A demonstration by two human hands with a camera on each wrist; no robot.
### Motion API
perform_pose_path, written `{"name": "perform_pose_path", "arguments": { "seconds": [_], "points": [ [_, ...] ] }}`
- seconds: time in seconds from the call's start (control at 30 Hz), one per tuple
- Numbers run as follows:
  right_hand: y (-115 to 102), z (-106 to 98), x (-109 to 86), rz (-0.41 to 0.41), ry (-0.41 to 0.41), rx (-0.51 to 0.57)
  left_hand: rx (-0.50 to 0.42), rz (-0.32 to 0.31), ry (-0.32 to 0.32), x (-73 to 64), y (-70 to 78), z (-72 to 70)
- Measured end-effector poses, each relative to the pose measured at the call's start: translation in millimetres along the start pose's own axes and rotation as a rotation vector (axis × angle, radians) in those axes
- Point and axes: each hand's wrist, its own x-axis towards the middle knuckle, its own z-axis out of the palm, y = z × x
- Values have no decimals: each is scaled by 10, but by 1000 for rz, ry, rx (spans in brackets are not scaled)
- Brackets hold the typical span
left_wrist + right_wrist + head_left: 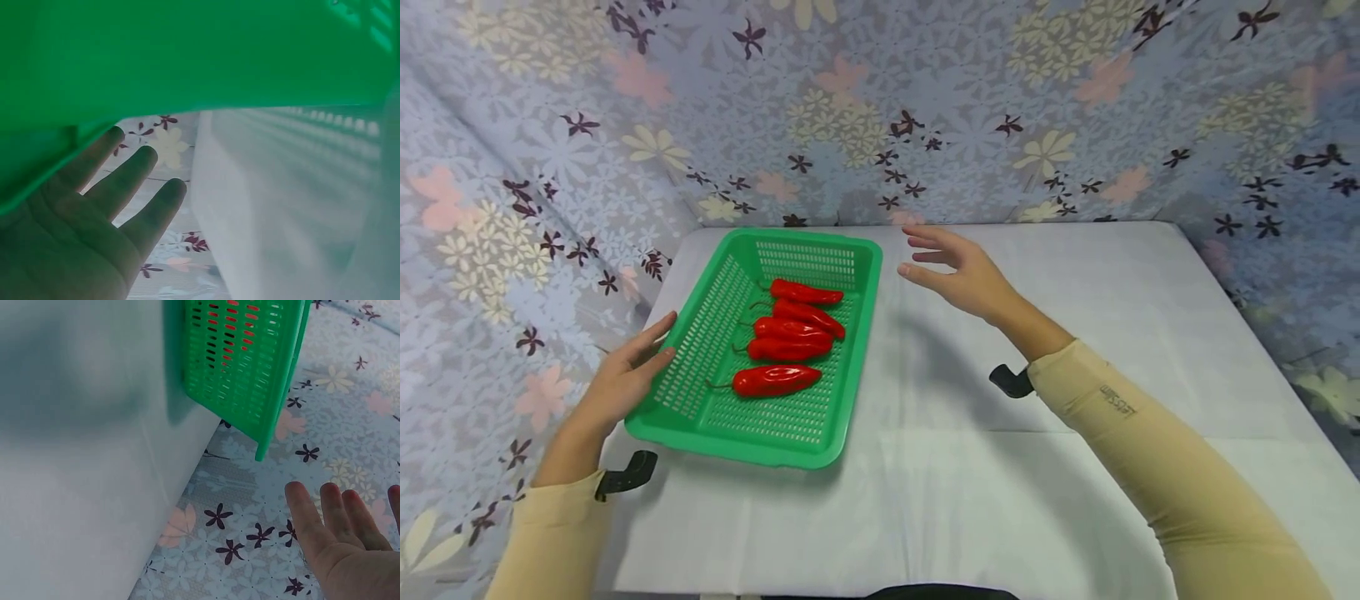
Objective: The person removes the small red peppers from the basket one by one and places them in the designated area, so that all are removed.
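Observation:
A green plastic basket (752,450) with slotted walls stands on the left part of the table. Several red chili peppers (775,381) lie inside it in a rough column, stems pointing left. My left hand (617,383) is at the basket's left rim. In the left wrist view, that hand's straight fingers (153,206) reach out below the green rim (250,69); whether they bear any weight cannot be told. To the right of the basket, my right hand (958,271) hovers above the table, apart from the basket and holding nothing, its fingers loosely extended.
A white cloth covers the table (1075,283). Flowered fabric (880,108) hangs behind it and along its sides. A black strap piece (1011,381) sticks out at the right wrist, and a similar black piece (628,473) at the left.

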Motion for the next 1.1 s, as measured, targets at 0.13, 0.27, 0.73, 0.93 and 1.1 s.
{"name": "perform_pose_path", "arguments": {
  "seconds": [0.13,0.27,0.73,0.93,1.1],
  "points": [
    [15,41,34,8,-12,1,-18,-27,20,13,-46,27],
    [18,53,40,6,-10,-3,-24,-31,42,32,-60,50],
    [-19,88,115,-8,-38,-33,-63,19,-13,138,129,283],
    [-53,154,230,-66,-77,-47,-57,50,-12,181,129,346],
    [-76,250,358,-69,-125,-84,-59,85,-25,217,113,383]
  ]
}}
